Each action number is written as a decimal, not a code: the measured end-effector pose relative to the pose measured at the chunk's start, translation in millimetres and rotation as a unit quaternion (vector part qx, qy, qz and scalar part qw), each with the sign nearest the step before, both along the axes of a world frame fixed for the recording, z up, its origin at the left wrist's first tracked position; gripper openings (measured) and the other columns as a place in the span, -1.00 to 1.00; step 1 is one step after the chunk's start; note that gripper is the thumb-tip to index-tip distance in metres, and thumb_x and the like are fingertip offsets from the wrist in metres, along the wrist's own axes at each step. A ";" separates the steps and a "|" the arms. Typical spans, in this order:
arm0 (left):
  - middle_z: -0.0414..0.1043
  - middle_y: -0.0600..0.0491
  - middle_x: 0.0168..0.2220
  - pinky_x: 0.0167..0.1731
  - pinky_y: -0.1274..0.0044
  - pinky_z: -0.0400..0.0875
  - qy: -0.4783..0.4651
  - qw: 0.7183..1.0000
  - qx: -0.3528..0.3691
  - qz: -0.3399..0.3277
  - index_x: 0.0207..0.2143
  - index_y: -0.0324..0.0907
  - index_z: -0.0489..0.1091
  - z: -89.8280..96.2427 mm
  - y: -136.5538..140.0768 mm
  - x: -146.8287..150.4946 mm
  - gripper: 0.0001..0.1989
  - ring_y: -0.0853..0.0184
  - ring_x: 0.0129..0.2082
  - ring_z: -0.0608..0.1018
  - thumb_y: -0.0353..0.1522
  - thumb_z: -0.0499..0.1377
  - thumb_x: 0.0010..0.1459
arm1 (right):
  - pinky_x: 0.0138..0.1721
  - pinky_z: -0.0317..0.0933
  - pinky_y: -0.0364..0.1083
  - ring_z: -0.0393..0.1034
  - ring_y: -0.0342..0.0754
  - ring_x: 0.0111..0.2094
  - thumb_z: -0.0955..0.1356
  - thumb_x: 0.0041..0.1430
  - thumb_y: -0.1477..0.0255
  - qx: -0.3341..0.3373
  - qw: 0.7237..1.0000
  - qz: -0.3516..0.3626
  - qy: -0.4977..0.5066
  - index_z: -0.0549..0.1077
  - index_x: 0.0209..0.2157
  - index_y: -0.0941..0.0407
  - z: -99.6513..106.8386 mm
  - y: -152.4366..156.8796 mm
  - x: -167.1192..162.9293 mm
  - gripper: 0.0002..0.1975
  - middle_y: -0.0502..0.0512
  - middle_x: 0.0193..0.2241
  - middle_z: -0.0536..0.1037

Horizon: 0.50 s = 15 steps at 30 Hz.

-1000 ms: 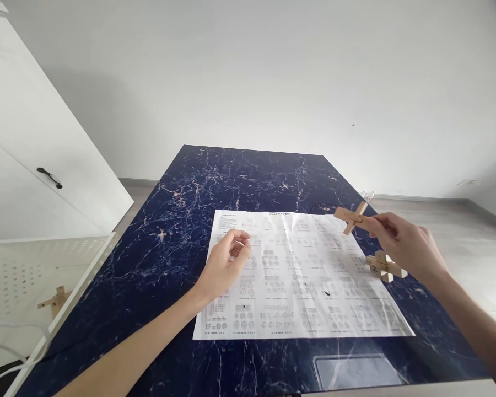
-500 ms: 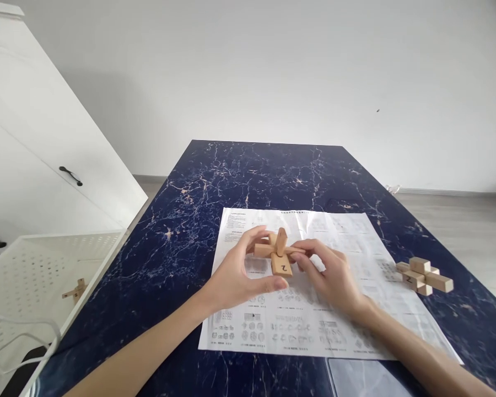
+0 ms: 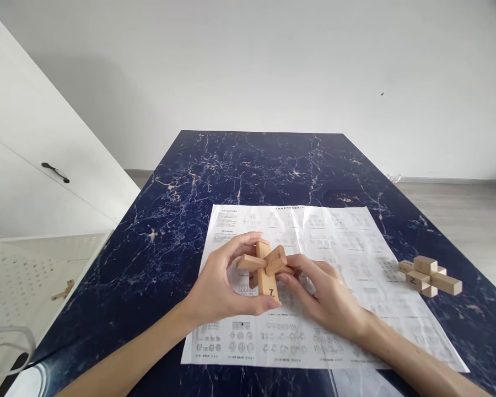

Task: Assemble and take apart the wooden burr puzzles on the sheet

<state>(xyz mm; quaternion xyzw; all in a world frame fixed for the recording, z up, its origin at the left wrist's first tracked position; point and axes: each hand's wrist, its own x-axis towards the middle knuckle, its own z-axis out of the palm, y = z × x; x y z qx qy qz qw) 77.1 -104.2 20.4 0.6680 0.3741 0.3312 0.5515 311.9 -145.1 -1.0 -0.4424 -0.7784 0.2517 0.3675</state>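
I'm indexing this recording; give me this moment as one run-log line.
left hand: holding wooden block cross | right hand: pinching its right bar | below: printed sheet on blue table | sheet's right edge: second block cluster

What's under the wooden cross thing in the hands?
Under the wooden puzzle is a printed white sheet, lying on the dark blue table. The puzzle, left hand and right hand cover some of the print, so that part can't be seen.

One head view, forward and down (fairly near), over the blue table [image 3: 252, 171]
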 end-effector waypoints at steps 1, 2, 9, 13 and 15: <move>0.54 -0.07 0.17 0.26 0.12 0.43 -0.003 1.000 0.008 0.001 0.27 0.02 0.35 0.5 -0.1 0.8 -0.11 -0.02 0.19 0.57 -0.21 0.60 -0.10 | -0.46 0.29 -0.12 0.43 -0.12 -0.52 0.28 0.51 0.42 0.003 1.000 -0.008 0.001 0.41 -0.14 0.05 -0.1 -0.9 -0.6 -0.91 -0.02 -0.42 0.60; 0.55 -0.06 0.17 0.25 0.13 0.44 -0.007 1.000 0.016 0.000 0.27 0.02 0.35 1.2 -0.3 1.6 -0.11 -0.02 0.19 0.57 -0.21 0.60 -0.10 | -0.46 0.30 -0.13 0.44 -0.12 -0.52 0.28 0.51 0.41 0.009 1.000 -0.017 0.004 0.41 -0.14 0.05 -0.3 -1.8 -1.5 -0.92 -0.03 -0.43 0.60; 0.58 -0.04 0.11 0.21 0.13 0.48 0.004 0.998 0.065 0.012 0.23 0.01 0.40 4.4 -1.8 4.3 -0.19 -0.02 0.12 0.60 -0.15 0.58 -0.06 | -0.47 0.32 -0.14 0.41 -0.13 -0.55 0.31 0.50 0.41 0.037 0.996 -0.073 0.035 0.41 -0.15 0.04 -0.3 -6.0 -11.7 -0.93 -0.06 -0.48 0.58; 0.57 -0.07 0.13 0.23 0.10 0.45 0.007 0.998 0.056 0.030 0.23 -0.01 0.39 2.2 -1.8 3.2 -0.15 -0.04 0.13 0.59 -0.13 0.59 -0.10 | -0.47 0.31 -0.14 0.40 -0.14 -0.56 0.33 0.48 0.41 0.019 0.996 -0.077 0.039 0.43 -0.16 0.06 -0.8 -5.8 -12.5 -0.94 -0.04 -0.47 0.60; 0.52 -0.09 0.18 0.25 0.11 0.43 0.000 0.999 0.037 0.025 0.23 -0.01 0.39 0.8 -1.5 2.6 -0.15 -0.05 0.19 0.55 -0.12 0.59 -0.09 | -0.47 0.32 -0.14 0.42 -0.13 -0.55 0.32 0.48 0.40 0.004 0.996 -0.074 0.052 0.45 -0.15 0.06 -0.7 -5.9 -12.3 -0.93 -0.03 -0.47 0.60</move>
